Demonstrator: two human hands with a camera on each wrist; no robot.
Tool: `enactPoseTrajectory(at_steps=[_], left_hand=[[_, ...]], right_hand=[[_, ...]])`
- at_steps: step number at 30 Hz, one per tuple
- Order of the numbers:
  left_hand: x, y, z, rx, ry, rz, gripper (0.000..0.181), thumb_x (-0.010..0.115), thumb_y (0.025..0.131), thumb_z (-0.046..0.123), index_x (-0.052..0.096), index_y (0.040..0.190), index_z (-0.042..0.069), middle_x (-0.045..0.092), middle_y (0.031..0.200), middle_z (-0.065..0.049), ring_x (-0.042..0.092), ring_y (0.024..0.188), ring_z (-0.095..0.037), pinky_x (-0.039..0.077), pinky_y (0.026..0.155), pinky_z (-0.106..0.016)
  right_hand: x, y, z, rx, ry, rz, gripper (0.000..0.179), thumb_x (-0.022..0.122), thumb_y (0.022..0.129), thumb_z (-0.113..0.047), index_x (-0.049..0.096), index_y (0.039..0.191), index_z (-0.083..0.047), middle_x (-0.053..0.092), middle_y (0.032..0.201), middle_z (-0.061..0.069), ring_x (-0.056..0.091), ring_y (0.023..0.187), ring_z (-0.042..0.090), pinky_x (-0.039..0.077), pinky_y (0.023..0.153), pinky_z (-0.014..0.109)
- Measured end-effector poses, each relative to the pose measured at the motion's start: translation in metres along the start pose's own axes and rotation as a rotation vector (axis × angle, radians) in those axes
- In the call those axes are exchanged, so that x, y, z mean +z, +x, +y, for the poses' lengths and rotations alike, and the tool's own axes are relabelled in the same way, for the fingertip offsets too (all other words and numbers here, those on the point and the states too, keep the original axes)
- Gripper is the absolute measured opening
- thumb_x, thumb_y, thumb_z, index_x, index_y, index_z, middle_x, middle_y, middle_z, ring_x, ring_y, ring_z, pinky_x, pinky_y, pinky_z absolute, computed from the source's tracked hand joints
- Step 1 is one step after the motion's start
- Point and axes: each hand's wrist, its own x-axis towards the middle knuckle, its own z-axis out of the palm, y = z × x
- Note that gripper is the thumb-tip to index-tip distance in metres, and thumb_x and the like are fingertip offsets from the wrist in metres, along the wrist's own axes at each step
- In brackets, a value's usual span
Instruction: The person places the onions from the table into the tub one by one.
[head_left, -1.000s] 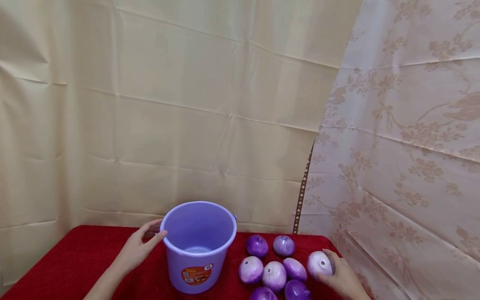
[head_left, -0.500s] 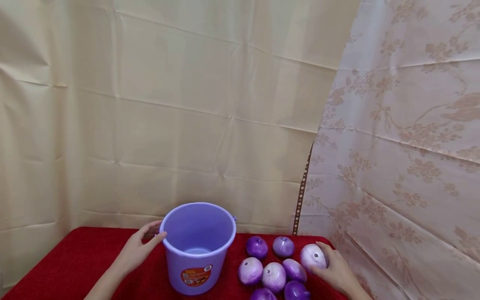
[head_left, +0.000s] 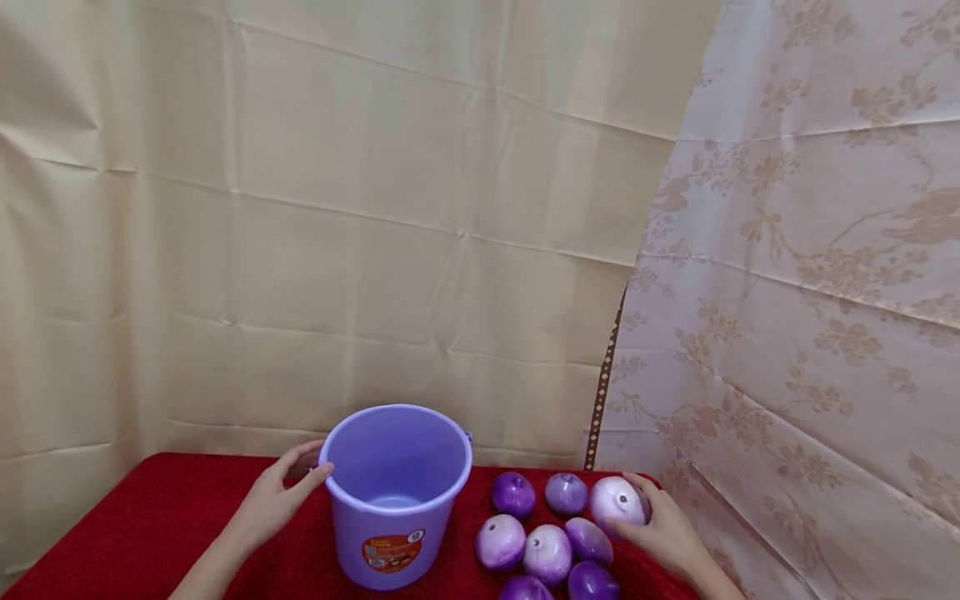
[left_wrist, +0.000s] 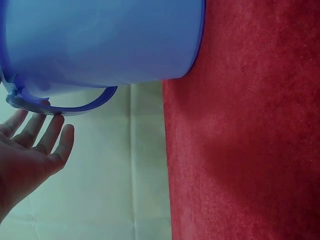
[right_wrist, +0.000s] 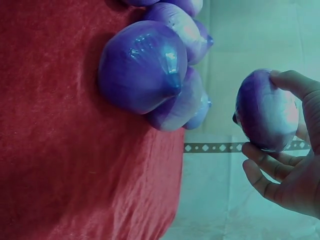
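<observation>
A purple plastic bucket [head_left: 393, 533] stands upright on the red cloth, its inside bare as far as it shows. At its left rim is my left hand [head_left: 273, 496], thumb on the rim and fingers on the outer side. The left wrist view has those fingertips against the bucket's curved handle [left_wrist: 85, 107]. My right hand [head_left: 663, 529] grips a pale purple-white onion [head_left: 617, 502] between thumb and fingers. In the right wrist view this onion [right_wrist: 267, 111] is held above the cloth. Several other onions [head_left: 547, 554] lie between the bucket and that hand.
Red cloth [head_left: 150, 533] covers the table, whose far edge runs behind the bucket. A beige curtain [head_left: 375, 250] hangs at the back. On the right, a floral curtain [head_left: 810, 333] comes close to the table's side.
My right hand has carried the onion left and slightly away from me, toward the other onions. The left hand and the bucket have stayed in place.
</observation>
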Motion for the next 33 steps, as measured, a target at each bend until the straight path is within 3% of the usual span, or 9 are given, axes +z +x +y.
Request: enactPoseTrajectory(at_steps=[7,13,24,33], left_hand=[[-0.001,-0.001,0.003,0.005,-0.007,0.006,0.051,0.06,0.091,0.036,0.05,0.131,0.007,0.063,0.118,-0.016,0.058,0.108,-0.029,0.047,0.08,-0.032],[-0.001,-0.002,0.004,-0.003,-0.001,0.006,0.051,0.06,0.091,0.036,0.05,0.131,0.007,0.063,0.119,-0.016,0.058,0.109,-0.029,0.047,0.08,-0.031],[0.0,-0.002,0.004,-0.006,-0.002,0.011,0.052,0.06,0.09,0.037,0.05,0.13,0.006,0.063,0.118,-0.015,0.058,0.109,-0.03,0.048,0.081,-0.032],[0.0,-0.002,0.005,-0.009,0.004,0.016,0.051,0.06,0.09,0.037,0.051,0.13,0.007,0.063,0.118,-0.015,0.058,0.109,-0.029,0.047,0.081,-0.033]], right_hand=[[-0.003,0.003,-0.013,-0.006,0.039,-0.025,0.075,0.079,0.07,-0.041,0.05,0.131,-0.009,0.057,0.122,0.017,0.054,0.112,0.032,0.047,0.082,0.04],[-0.004,0.007,-0.024,-0.013,0.048,-0.019,0.075,0.08,0.069,-0.041,0.051,0.131,-0.01,0.059,0.118,0.017,0.056,0.107,0.029,0.047,0.078,0.037],[-0.003,0.013,-0.033,-0.103,0.042,0.023,0.073,0.08,0.068,-0.04,0.053,0.128,-0.011,0.061,0.118,0.015,0.057,0.106,0.029,0.047,0.077,0.036],[-0.011,0.017,-0.044,-0.089,0.051,0.003,0.073,0.08,0.069,-0.042,0.051,0.13,-0.014,0.059,0.118,0.015,0.057,0.102,0.027,0.047,0.075,0.037]])
